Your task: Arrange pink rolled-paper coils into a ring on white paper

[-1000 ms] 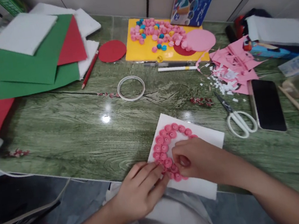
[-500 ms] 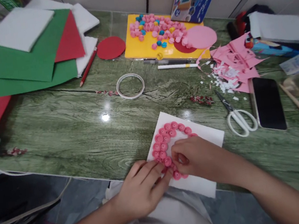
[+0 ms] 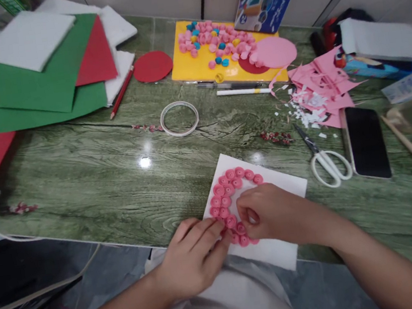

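A white card (image 3: pixel 274 254) lies at the near edge of the green table (image 3: pixel 93 183). Several pink rolled paper coils (image 3: pixel 224 192) are stuck on it in a curved band. My left hand (image 3: pixel 194 256) rests at the card's left corner, fingers stretched flat and together, tips touching the lower coils. My right hand (image 3: pixel 273 214) lies over the middle of the card, fingers curled in a pinch against the lower coils; what it pinches I cannot make out.
White-handled scissors (image 3: pixel 325 160) and a black phone (image 3: pixel 367 142) lie right of the card. A tape ring (image 3: pixel 179 118), a yellow board (image 3: pixel 195 68) with loose coils, pink scraps (image 3: pixel 323 87) and green and red sheets (image 3: pixel 39 82) fill the far side.
Both hands stay on the card with small shifts; my right hand's pinch has slid slightly down along the lower coils. The view has drifted a little.
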The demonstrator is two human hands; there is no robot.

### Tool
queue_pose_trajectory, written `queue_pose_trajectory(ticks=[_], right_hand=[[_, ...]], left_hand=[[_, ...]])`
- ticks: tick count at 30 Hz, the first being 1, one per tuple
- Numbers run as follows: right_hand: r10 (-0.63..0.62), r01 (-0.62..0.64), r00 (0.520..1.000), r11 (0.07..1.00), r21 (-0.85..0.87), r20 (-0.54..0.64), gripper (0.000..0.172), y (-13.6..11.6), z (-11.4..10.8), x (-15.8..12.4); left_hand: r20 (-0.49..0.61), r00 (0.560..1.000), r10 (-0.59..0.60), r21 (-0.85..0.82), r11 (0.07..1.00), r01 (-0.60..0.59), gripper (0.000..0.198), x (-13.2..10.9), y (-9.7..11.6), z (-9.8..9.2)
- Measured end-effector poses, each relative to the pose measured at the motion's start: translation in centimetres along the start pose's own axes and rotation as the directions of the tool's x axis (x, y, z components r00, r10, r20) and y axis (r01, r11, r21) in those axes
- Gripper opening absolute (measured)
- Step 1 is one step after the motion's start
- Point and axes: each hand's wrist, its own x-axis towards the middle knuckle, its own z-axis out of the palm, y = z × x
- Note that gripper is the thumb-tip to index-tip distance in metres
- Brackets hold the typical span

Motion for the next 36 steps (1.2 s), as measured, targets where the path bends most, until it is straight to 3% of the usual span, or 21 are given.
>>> queue_pose_trajectory(ticks=[36], right_hand=[[0.006,-0.006,1.000,0.999,-0.041,-0.001,0.006,0.03,0.26,0.42]], left_hand=[[0.100,0.995,0.018,0.087,0.996,-0.027,0.029,0.26,0.21,0.41]])
